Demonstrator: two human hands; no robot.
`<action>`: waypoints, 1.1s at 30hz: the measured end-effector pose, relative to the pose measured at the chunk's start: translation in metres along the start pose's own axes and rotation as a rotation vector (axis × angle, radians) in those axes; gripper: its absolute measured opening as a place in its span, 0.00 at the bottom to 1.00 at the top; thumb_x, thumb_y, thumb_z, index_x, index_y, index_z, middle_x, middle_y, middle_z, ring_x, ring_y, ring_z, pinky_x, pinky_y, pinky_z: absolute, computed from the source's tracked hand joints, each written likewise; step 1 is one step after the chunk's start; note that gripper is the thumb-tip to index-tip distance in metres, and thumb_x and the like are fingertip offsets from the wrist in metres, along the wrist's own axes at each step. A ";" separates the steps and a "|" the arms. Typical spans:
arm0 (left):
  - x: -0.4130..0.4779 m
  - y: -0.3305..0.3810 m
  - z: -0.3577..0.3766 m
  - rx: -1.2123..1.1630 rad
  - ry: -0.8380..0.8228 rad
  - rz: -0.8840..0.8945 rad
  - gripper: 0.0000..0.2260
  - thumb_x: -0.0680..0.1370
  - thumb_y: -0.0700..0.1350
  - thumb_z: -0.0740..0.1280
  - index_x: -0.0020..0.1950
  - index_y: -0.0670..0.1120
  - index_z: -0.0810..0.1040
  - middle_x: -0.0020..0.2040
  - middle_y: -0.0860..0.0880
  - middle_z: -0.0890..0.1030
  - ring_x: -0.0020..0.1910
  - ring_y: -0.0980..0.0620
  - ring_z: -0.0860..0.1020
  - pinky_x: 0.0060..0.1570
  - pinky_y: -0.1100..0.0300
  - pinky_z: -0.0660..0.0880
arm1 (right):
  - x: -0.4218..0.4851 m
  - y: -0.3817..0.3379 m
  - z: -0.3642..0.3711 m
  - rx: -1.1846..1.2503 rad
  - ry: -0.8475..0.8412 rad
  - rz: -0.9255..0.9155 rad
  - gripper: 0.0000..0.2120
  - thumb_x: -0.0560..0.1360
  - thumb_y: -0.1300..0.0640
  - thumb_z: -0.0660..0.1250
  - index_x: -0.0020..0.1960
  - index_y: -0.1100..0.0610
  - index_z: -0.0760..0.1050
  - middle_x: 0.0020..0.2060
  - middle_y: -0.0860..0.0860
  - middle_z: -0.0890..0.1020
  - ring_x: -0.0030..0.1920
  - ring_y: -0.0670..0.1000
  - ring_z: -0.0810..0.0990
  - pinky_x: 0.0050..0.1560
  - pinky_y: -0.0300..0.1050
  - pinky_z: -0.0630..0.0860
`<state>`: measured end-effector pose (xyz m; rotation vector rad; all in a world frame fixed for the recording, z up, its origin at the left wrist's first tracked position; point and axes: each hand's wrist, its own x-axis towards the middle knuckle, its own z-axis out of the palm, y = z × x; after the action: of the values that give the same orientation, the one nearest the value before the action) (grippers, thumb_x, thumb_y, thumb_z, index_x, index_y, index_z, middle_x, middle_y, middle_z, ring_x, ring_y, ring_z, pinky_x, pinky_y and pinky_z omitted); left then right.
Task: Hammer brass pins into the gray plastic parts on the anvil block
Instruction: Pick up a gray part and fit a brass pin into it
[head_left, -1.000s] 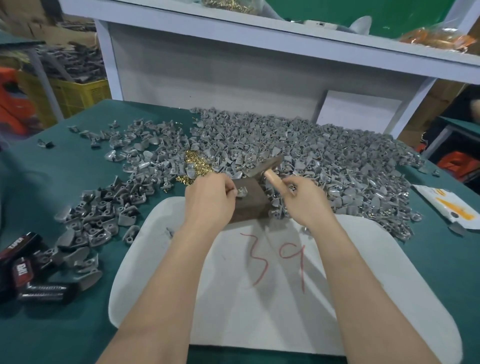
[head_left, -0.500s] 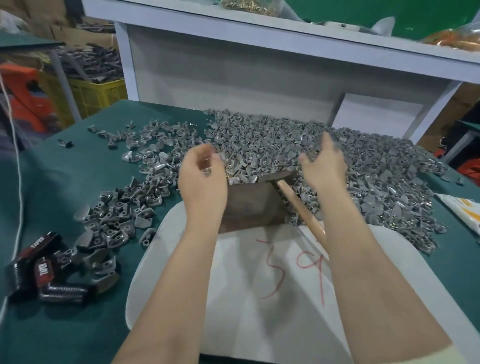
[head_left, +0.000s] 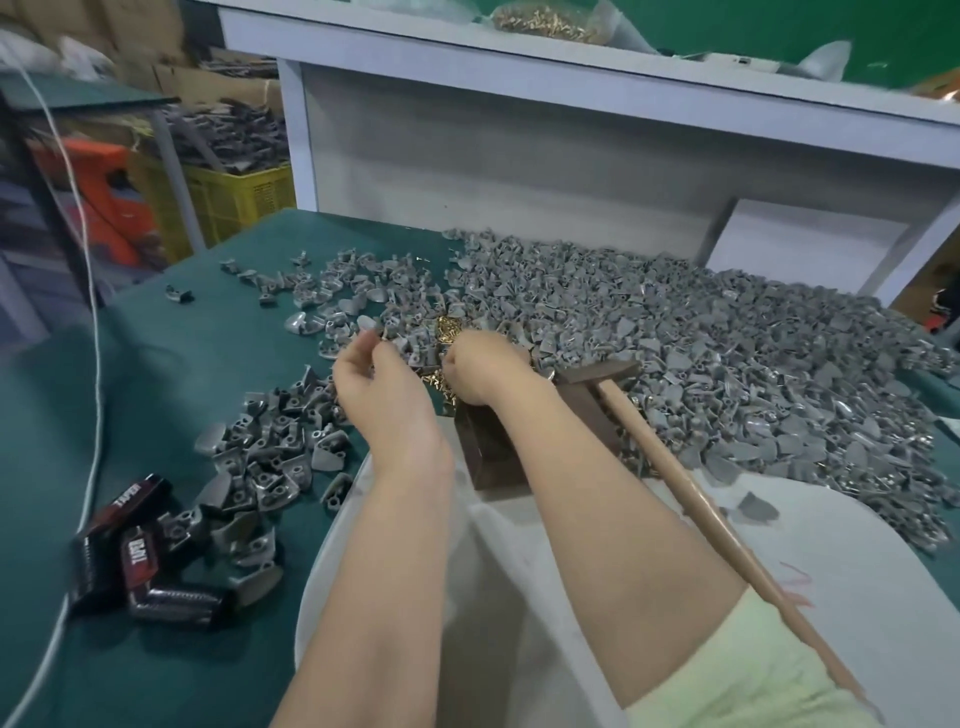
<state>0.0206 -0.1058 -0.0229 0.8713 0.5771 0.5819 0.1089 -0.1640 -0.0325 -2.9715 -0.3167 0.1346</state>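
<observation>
We work on a green table (head_left: 156, 395). A broad heap of gray plastic parts (head_left: 727, 353) fills its far right, and a thinner scatter (head_left: 270, 447) lies on the left. A white board (head_left: 857, 561) lies nearest us. The hammer (head_left: 675, 467) is set down, held by neither hand, its head on the right end of the anvil block (head_left: 498, 457) and its handle running near and right across the board. The block stands at the board's far edge, partly hidden by our right forearm, and we see no part on it.

Both hands are beyond the block. Our left hand (head_left: 379, 384) is raised with the fingers loosely curled and the tips drawn narrow. We cannot tell whether they pinch a pin or a part. Our right hand (head_left: 483, 374) curls down into the brass pins (head_left: 447, 330), a small gold pile between the two heaps. Its fingertips are hidden, so we cannot tell what it holds.

We judge this to be the loading step. We should lift one pin only, seat it upright in a part's hole, and lay that part flat on the block before taking up the hammer.
</observation>
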 end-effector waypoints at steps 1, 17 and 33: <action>0.000 0.000 0.000 0.011 -0.001 -0.004 0.09 0.79 0.37 0.57 0.55 0.48 0.71 0.53 0.48 0.73 0.49 0.54 0.71 0.49 0.61 0.67 | -0.001 0.003 -0.002 0.062 0.051 -0.007 0.11 0.76 0.60 0.59 0.51 0.57 0.79 0.53 0.55 0.80 0.55 0.58 0.76 0.63 0.56 0.70; -0.026 -0.011 0.010 0.479 -0.725 0.190 0.08 0.77 0.40 0.68 0.53 0.51 0.77 0.46 0.53 0.81 0.50 0.56 0.79 0.54 0.63 0.74 | -0.099 0.070 -0.045 0.642 0.439 -0.227 0.15 0.71 0.65 0.69 0.41 0.45 0.72 0.40 0.44 0.79 0.43 0.42 0.78 0.48 0.35 0.75; -0.003 -0.002 0.004 0.098 -0.284 0.141 0.12 0.81 0.39 0.61 0.64 0.41 0.75 0.49 0.49 0.81 0.45 0.58 0.80 0.48 0.67 0.77 | -0.071 0.037 -0.047 0.762 0.320 -0.096 0.07 0.76 0.61 0.65 0.50 0.51 0.79 0.46 0.45 0.83 0.47 0.41 0.80 0.52 0.37 0.75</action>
<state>0.0217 -0.1107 -0.0219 1.0726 0.2895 0.5488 0.0525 -0.2215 0.0135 -2.1729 -0.2823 -0.1904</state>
